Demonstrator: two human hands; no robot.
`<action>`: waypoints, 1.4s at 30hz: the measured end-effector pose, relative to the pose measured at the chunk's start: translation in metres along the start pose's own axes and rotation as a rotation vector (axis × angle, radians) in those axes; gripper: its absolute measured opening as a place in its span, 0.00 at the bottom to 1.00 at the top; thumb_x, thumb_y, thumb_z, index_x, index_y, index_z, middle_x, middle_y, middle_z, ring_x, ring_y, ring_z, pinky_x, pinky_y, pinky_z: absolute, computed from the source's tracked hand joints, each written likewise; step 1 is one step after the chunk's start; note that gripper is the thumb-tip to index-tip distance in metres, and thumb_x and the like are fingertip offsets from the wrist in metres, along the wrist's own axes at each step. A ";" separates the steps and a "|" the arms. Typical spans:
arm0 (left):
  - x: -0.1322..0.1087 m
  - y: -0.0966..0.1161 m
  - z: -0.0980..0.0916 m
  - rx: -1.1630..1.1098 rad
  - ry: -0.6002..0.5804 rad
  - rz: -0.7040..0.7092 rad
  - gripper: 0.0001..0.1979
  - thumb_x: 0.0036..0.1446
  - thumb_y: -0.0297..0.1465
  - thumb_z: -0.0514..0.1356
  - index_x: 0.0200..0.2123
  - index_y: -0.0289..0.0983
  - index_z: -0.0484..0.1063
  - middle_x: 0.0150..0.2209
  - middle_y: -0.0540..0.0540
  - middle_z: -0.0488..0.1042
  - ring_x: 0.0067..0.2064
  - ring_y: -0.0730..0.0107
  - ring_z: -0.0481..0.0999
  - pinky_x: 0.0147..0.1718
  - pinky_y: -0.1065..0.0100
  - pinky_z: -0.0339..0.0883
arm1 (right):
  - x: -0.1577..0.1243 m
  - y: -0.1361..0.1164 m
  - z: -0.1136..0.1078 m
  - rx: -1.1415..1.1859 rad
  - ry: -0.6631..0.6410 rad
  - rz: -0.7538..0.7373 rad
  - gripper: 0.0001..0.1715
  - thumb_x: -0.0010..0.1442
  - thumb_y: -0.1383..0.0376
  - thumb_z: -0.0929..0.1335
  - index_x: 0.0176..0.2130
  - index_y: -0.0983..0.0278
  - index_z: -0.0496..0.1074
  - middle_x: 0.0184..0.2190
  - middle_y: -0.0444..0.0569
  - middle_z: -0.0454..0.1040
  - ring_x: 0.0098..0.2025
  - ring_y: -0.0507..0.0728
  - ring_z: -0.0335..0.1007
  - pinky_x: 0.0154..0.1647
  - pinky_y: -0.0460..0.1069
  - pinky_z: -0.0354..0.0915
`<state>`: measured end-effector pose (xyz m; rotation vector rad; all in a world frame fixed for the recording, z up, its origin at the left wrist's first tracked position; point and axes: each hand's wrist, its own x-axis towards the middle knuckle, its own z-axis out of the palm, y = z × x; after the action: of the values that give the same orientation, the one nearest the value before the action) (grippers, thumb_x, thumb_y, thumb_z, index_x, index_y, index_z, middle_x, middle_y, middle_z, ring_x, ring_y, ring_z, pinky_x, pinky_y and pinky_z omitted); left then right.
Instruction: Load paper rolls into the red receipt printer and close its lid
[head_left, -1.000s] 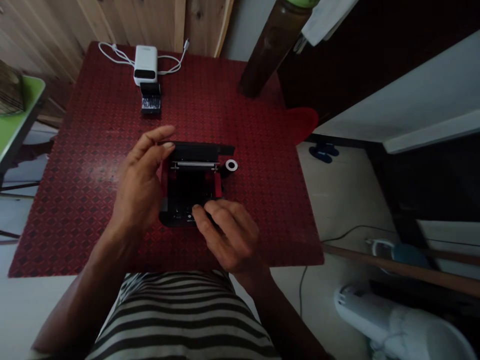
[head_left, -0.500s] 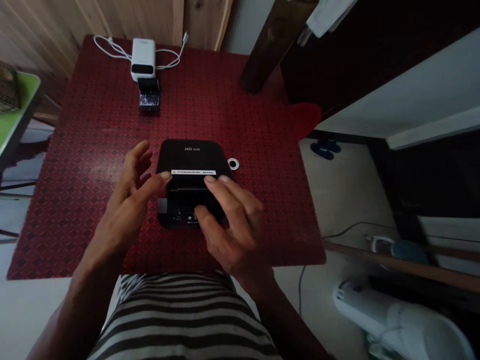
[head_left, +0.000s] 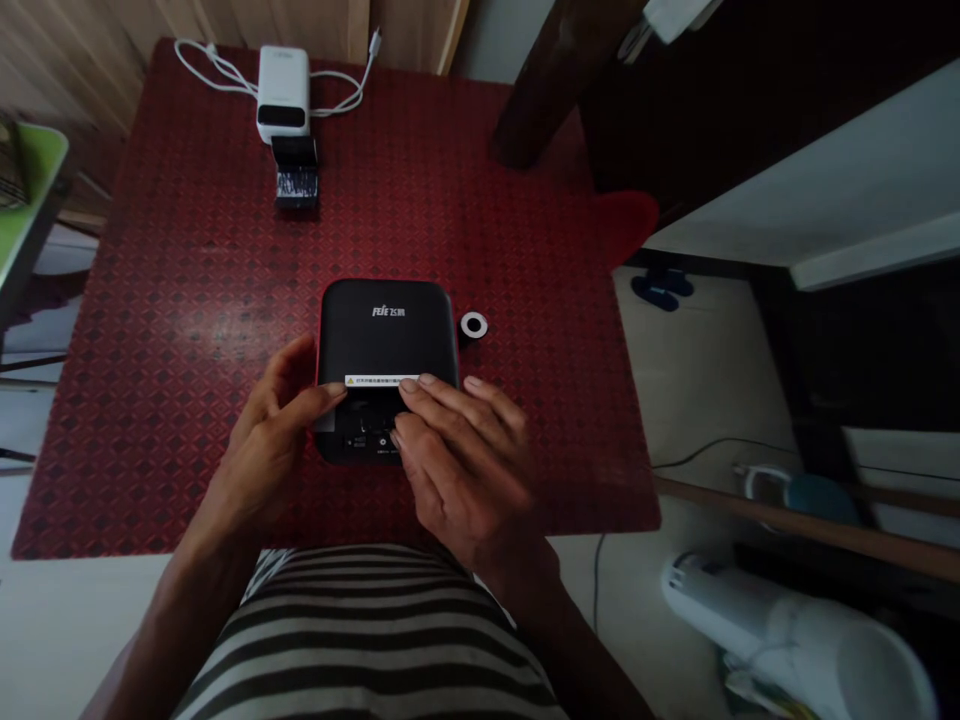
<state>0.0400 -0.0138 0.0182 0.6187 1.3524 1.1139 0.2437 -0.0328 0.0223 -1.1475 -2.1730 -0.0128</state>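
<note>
A black box-shaped printer [head_left: 386, 345] lies on the red patterned table, its lid down, with a white warning strip [head_left: 371, 381] along the lid's front edge. Buttons and small markings show on its front panel. My left hand [head_left: 274, 420] is at the printer's left side, thumb on the lid's front corner and fingers curled along the side. Stretched over the front right of the lid, the fingers of my right hand [head_left: 465, 455] rest on the edge by the strip, the thumb low near the buttons. That hand hides the panel's right part.
Right of the printer lies a white ring-shaped piece [head_left: 474, 325] with a dark centre. At the back left stand a white device [head_left: 283, 90] with a white cable [head_left: 352, 95] and a small black object [head_left: 296, 180]. A dark post [head_left: 540, 90] rises at the table's back right.
The printer's lid, partly raised before, has come down flat. My right fingers moved down with its front edge, and my left fingers closed in against the printer's side.
</note>
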 end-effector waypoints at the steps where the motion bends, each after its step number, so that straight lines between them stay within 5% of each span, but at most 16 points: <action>1: 0.001 0.000 -0.001 -0.001 0.011 -0.034 0.35 0.55 0.38 0.79 0.65 0.41 0.80 0.67 0.38 0.81 0.69 0.37 0.80 0.64 0.45 0.79 | 0.001 -0.001 0.000 0.006 -0.002 0.009 0.10 0.77 0.73 0.71 0.49 0.60 0.82 0.56 0.49 0.91 0.61 0.58 0.88 0.72 0.56 0.72; 7: 0.005 -0.005 -0.006 0.024 0.023 -0.029 0.38 0.54 0.38 0.79 0.67 0.42 0.78 0.73 0.37 0.76 0.69 0.39 0.79 0.62 0.49 0.80 | 0.002 -0.002 0.001 0.031 -0.012 0.026 0.11 0.76 0.74 0.72 0.50 0.59 0.82 0.56 0.49 0.92 0.60 0.59 0.89 0.69 0.57 0.76; 12: 0.000 -0.013 -0.007 0.015 -0.003 0.079 0.36 0.59 0.39 0.79 0.70 0.47 0.77 0.72 0.42 0.78 0.74 0.43 0.76 0.70 0.49 0.74 | -0.005 0.000 0.004 0.060 0.054 0.027 0.10 0.78 0.73 0.71 0.56 0.65 0.80 0.56 0.56 0.91 0.63 0.61 0.87 0.71 0.58 0.76; 18: -0.008 -0.023 -0.026 0.044 -0.117 0.158 0.30 0.65 0.39 0.77 0.69 0.53 0.81 0.72 0.46 0.79 0.75 0.40 0.76 0.72 0.45 0.74 | -0.041 0.004 0.002 0.123 0.210 0.196 0.32 0.76 0.66 0.75 0.74 0.62 0.71 0.60 0.61 0.86 0.62 0.67 0.85 0.61 0.64 0.83; 23: -0.008 -0.021 -0.030 0.064 -0.130 0.148 0.30 0.65 0.39 0.77 0.69 0.54 0.82 0.72 0.45 0.79 0.73 0.38 0.78 0.70 0.43 0.76 | -0.067 0.003 0.014 0.280 0.105 0.419 0.42 0.75 0.48 0.77 0.76 0.60 0.67 0.59 0.61 0.85 0.57 0.69 0.86 0.53 0.64 0.86; 30: -0.008 -0.013 -0.020 0.019 -0.084 0.096 0.30 0.59 0.35 0.77 0.65 0.50 0.85 0.68 0.44 0.82 0.72 0.38 0.78 0.69 0.44 0.77 | -0.065 0.007 0.029 0.306 0.089 0.448 0.25 0.78 0.57 0.74 0.69 0.59 0.73 0.54 0.57 0.87 0.53 0.65 0.88 0.52 0.59 0.86; 42: -0.011 -0.008 -0.009 -0.031 0.057 0.013 0.28 0.52 0.32 0.77 0.59 0.46 0.85 0.63 0.45 0.86 0.66 0.43 0.82 0.59 0.51 0.80 | -0.067 0.015 0.026 0.305 0.041 0.420 0.23 0.80 0.53 0.72 0.66 0.59 0.74 0.51 0.55 0.87 0.50 0.63 0.88 0.50 0.57 0.86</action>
<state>0.0353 -0.0285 0.0147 0.5775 1.3786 1.1688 0.2658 -0.0646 -0.0395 -1.3799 -1.7826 0.4572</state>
